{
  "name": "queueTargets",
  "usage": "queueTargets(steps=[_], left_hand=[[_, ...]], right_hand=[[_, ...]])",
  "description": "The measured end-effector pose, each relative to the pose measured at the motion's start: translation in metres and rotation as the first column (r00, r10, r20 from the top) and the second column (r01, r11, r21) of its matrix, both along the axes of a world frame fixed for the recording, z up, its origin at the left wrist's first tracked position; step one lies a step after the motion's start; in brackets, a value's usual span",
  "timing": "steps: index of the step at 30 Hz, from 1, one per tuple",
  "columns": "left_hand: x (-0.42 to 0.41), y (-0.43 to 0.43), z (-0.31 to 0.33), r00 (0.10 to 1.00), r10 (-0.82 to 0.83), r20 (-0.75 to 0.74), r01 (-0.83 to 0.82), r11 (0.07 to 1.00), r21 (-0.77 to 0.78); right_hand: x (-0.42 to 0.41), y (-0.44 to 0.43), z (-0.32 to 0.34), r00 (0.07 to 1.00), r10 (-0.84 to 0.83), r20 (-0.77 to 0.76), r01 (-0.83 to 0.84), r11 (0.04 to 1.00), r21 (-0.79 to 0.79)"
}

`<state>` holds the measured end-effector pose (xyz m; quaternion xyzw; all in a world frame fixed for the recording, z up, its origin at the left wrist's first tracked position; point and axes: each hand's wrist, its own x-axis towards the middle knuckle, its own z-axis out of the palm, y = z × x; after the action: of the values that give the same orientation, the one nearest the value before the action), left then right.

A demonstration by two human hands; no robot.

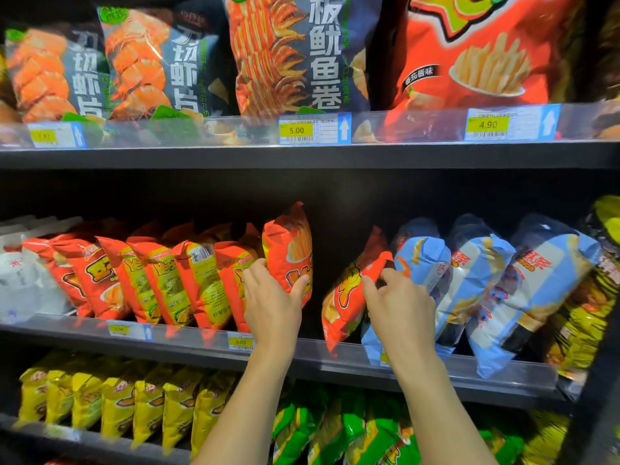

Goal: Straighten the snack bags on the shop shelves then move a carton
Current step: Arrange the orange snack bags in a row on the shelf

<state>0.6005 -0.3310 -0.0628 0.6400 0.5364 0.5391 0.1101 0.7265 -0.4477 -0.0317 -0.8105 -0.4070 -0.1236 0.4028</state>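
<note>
On the middle shelf [188, 345] a row of red and yellow snack bags [167, 280] leans left. My left hand [271, 297] grips the rightmost upright red fries bag [290, 243], fingers behind it and thumb on its front. A gap lies right of that bag. Beyond the gap a red bag [349, 293] leans to the right against blue bags [479, 280]. My right hand [399, 303] pinches this leaning red bag at its right edge. No carton is in view.
The top shelf carries large dark and red snack bags [295, 55] behind price tags [297, 129]. The bottom shelf holds yellow bags [117, 401] and green bags [335, 427]. White bags [23, 273] sit at the far left, yellow-black bags [583, 317] at the far right.
</note>
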Motion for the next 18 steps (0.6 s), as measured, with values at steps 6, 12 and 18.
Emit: queueTargets(steps=[6,12,18], left_hand=[[-0.002,-0.002,-0.018,0.993,0.001,-0.115,-0.006,0.999,-0.038],[-0.004,-0.002,-0.023,0.996,-0.019,-0.085,0.015,0.998,-0.056],[-0.015,-0.016,-0.016,0.998,0.004,-0.066,-0.004,1.000,0.003]], right_hand=[[-0.001,0.004,-0.004,0.999,0.043,0.000,-0.043,0.997,0.069],[0.000,0.009,-0.010,0.992,0.127,0.000,-0.126,0.978,0.169],[0.005,0.001,-0.003,0.966,0.244,-0.080,-0.208,0.927,0.312]])
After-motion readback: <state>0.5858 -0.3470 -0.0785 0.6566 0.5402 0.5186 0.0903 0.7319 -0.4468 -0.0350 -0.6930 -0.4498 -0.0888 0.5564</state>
